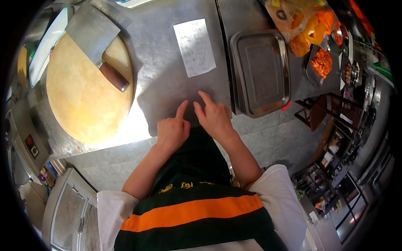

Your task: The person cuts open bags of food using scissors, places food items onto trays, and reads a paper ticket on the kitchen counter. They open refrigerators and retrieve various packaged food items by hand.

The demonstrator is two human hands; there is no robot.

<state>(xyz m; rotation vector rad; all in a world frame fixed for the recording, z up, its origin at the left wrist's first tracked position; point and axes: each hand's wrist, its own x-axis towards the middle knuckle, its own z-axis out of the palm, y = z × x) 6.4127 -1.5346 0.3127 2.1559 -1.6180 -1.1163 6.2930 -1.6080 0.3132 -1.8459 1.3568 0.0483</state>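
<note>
My left hand [172, 129] is over the front edge of the steel counter [163, 62], its index finger stretched out and the other fingers curled, holding nothing that I can see. Close beside it on the right, my right hand [214, 118] has its index finger and thumb apart, and nothing shows between them. Beyond both hands a white paper with handwriting [195, 48] lies flat on the counter, touched by neither. To the left, a cleaver [93, 35] with a brown wooden handle rests on a round chopping board [86, 94].
Stacked steel trays [260, 71] stand to the right of my hands. Behind them are a plastic bag with orange and yellow items [307, 25] and a tray of reddish-orange food [321, 63]. A brown stool [324, 109] stands on the floor at the right.
</note>
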